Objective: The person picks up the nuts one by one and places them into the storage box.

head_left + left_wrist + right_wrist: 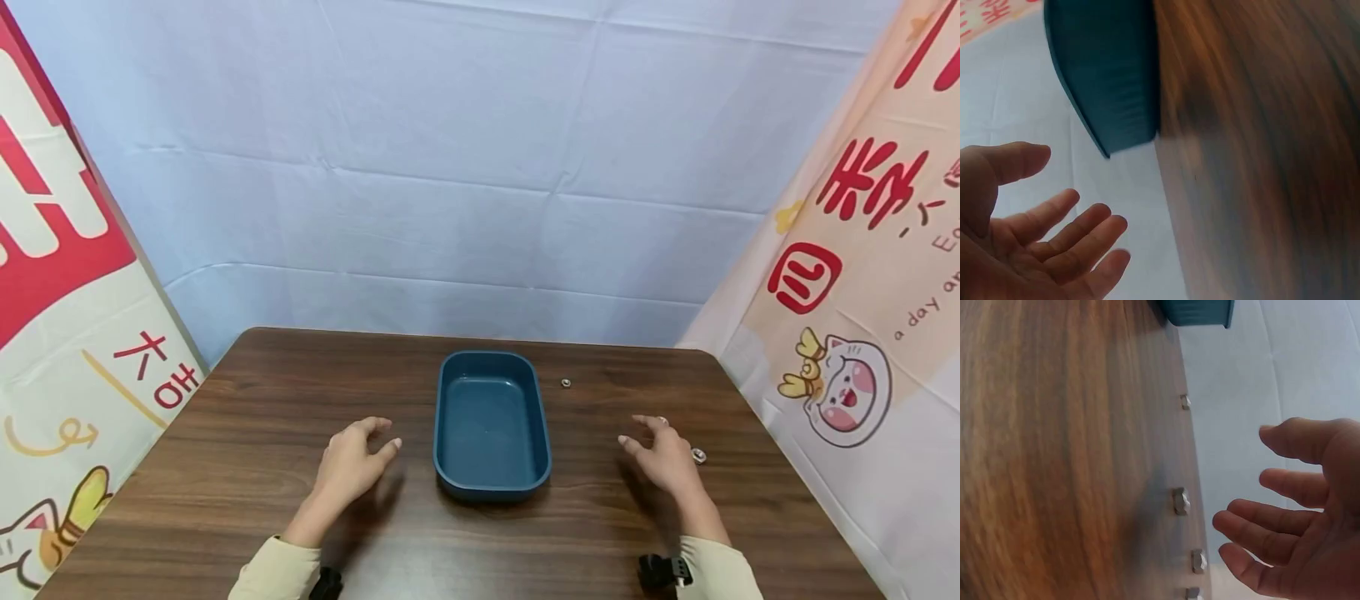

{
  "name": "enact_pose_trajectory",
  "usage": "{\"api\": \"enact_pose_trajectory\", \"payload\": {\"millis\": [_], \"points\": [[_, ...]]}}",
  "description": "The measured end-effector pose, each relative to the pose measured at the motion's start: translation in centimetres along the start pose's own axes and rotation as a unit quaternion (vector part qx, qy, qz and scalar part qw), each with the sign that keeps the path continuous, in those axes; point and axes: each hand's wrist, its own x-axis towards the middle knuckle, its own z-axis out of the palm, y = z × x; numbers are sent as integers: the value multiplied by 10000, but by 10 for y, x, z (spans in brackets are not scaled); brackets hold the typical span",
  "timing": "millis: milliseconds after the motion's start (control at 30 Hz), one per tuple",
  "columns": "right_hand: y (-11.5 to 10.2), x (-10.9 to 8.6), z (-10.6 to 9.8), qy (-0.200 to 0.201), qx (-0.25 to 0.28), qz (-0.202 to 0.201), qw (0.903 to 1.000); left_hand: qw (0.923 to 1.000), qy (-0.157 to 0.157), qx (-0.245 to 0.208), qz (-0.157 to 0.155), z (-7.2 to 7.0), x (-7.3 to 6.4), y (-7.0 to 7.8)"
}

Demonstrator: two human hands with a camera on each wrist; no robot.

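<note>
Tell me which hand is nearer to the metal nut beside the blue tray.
Right. The right hand is right of the nut, closer to the person; the left hand is across the tray, to its left.

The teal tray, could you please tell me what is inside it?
The teal tray looks empty, its bare floor in view; the near wall's inner face is hidden by its rim.

I'm in a draped booth of sorts; pale sheet point(450, 225) beyond my left hand point(351, 460); printed cloth point(855, 283) right of my right hand point(666, 457).
</note>
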Motion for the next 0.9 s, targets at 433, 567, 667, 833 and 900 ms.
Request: {"api": "enact_pose_trajectory", "payload": {"millis": [433,567,667,833,900], "points": [[-3,22,9,-218,1790,608,9817,9662,-818,-2329,-736,11,9,6],[-2,29,12,-418,2603,853,9608,9436,-1214,-2939,-922,11,12,10],[1,35,16,-544,2988,964,9479,9329,-1363,-3175,-1020,11,14,13],[2,45,21,-645,3422,1018,9319,9202,-1614,-3410,-1043,9,17,20],[2,50,22,-667,3578,1033,9257,9155,-1770,-3466,-1023,5,17,25]]}}
